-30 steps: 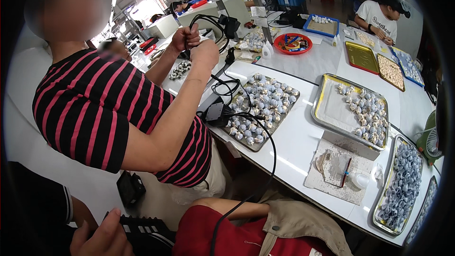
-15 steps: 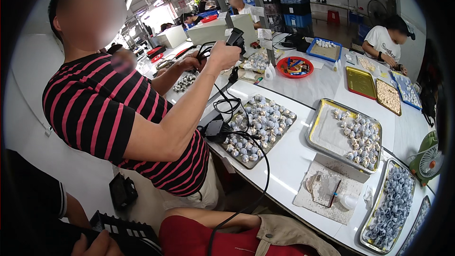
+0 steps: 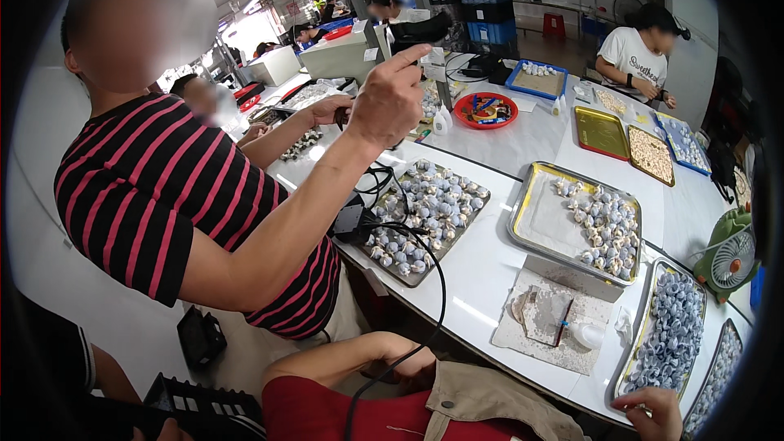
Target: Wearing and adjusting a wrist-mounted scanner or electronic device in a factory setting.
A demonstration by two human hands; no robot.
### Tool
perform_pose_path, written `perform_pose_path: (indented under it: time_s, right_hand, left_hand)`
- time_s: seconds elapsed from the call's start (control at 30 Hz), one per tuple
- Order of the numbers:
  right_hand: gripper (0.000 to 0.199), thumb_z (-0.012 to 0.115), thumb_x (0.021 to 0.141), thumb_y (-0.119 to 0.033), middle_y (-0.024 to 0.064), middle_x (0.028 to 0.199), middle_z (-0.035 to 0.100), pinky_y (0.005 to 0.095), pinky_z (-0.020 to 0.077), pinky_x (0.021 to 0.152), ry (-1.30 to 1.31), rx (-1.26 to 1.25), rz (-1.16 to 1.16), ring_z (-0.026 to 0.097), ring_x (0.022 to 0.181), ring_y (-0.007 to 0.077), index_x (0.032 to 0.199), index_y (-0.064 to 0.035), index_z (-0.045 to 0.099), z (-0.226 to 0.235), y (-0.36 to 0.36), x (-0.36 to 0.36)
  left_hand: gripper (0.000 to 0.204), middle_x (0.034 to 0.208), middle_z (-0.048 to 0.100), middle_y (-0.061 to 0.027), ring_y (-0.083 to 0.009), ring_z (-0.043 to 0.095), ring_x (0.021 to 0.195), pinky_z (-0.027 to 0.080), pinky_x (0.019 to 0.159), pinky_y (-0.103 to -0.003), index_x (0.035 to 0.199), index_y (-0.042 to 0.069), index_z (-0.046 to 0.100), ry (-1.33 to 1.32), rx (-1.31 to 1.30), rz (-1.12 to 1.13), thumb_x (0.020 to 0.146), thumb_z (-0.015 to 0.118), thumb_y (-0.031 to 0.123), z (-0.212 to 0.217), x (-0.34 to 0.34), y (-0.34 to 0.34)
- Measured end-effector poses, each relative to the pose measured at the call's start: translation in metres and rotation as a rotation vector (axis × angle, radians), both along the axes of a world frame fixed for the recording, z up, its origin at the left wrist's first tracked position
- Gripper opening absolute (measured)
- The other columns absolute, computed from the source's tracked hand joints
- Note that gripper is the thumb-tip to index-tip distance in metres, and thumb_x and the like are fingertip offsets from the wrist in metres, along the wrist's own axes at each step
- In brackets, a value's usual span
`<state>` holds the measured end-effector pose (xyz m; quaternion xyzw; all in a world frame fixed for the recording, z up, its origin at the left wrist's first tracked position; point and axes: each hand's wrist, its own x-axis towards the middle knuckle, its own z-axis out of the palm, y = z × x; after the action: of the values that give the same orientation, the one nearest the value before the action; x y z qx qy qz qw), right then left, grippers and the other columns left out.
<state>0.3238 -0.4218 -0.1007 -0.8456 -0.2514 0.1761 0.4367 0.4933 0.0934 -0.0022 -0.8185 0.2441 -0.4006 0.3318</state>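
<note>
My left forearm comes out of a red sleeve at the lower middle. My left hand [image 3: 415,366] is by the table's front edge, its fingers hidden. At the lower right my right hand [image 3: 653,413] is open, its thumb and forefinger apart beside the near end of a tray [image 3: 618,384] heaped with small grey-blue cupped pieces [image 3: 671,331]. Left of this tray lies a stained, pale board [image 3: 535,349] with a thin brown stick [image 3: 564,320] and a small white cup [image 3: 588,335]. Behind the board, a raised metal tray [image 3: 543,212] holds small blue-and-white figures [image 3: 606,229].
A standing co-worker in a striped shirt [image 3: 171,188] points across the table with one hand [image 3: 392,102]. Black cables [image 3: 443,294] hang over the edge and across my lap. Another tray of figures [image 3: 429,212], a red bowl [image 3: 487,122] and a green fan [image 3: 728,257] stand around.
My right hand has come into view at the lower right. The co-worker's hand, earlier on a black device, now points with its forefinger. The whole view has shifted slightly.
</note>
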Motion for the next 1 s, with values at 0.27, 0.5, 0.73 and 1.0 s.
perform_pose_path:
  time_s: [0.27, 0.5, 0.73, 1.0]
  right_hand:
    - [0.011, 0.065, 0.081, -0.007, 0.0078, 0.077, 0.060, 0.0303, 0.0484, 0.058, -0.182, 1.398, 0.135, 0.057, 0.070, 0.0210, 0.073, -0.0082, 0.058, 0.033, 0.100, 0.015]
    - [0.010, 0.065, 0.081, -0.008, 0.0065, 0.080, 0.059, 0.0303, 0.0467, 0.063, -0.053, 1.313, 0.107, 0.055, 0.076, 0.0199, 0.074, -0.0092, 0.059, 0.031, 0.101, 0.020]
    - [0.009, 0.066, 0.082, -0.010, 0.0053, 0.084, 0.059, 0.0303, 0.0450, 0.068, 0.049, 1.263, 0.182, 0.053, 0.081, 0.0188, 0.074, -0.0103, 0.061, 0.039, 0.113, 0.034]
    - [0.008, 0.066, 0.082, -0.012, 0.0038, 0.088, 0.058, 0.0303, 0.0430, 0.074, 0.168, 1.222, 0.220, 0.051, 0.087, 0.0176, 0.075, -0.0114, 0.062, 0.041, 0.113, 0.041]
  left_hand:
    - [0.021, 0.072, 0.065, -0.0054, -0.0130, 0.064, 0.066, 0.049, 0.057, -0.026, 0.093, 0.000, 0.065, 2.392, -1.197, 0.382, 0.083, 0.050, 0.011, -0.235, -0.198, -0.063]
    - [0.020, 0.072, 0.064, -0.0071, -0.0111, 0.056, 0.062, 0.044, 0.056, -0.028, 0.093, -0.001, 0.064, 2.338, -1.043, 0.193, 0.080, 0.052, 0.009, -0.277, -0.201, -0.070]
    - [0.020, 0.070, 0.063, -0.0132, -0.0161, 0.057, 0.062, 0.044, 0.059, -0.032, 0.091, -0.003, 0.063, 2.253, -1.068, 0.085, 0.079, 0.055, 0.011, -0.284, -0.202, -0.089]
    - [0.017, 0.065, 0.061, -0.0139, -0.0178, 0.057, 0.058, 0.044, 0.055, -0.034, 0.084, -0.004, 0.063, 2.251, -1.064, 0.056, 0.075, 0.056, 0.009, -0.298, -0.200, -0.091]
